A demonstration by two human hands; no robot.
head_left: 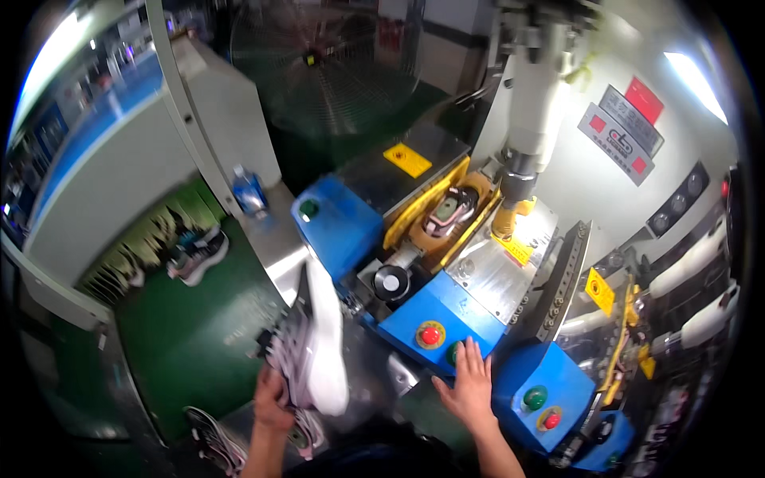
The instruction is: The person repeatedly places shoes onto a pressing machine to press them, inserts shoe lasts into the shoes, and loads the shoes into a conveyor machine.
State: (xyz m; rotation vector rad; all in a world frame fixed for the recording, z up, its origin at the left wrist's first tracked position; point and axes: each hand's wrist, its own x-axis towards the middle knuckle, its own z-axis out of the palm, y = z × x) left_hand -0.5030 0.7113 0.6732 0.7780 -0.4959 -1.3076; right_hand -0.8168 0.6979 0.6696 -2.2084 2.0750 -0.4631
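Note:
My left hand grips a pinkish-grey sneaker by its upper, with the thick white sole turned to the right. My right hand is open, fingers stretched out, at a green push button on the blue front panel of a press. The fingertips partly cover that button; whether they push it I cannot tell. Left of it sits a red button on a yellow ring. Inside the press, another shoe lies between yellow side pads.
Several shoes rest on a green surface at the left, and more sneakers lie at the lower left. A water bottle stands beside the machine frame. A second blue control box is at the right; a large fan is behind.

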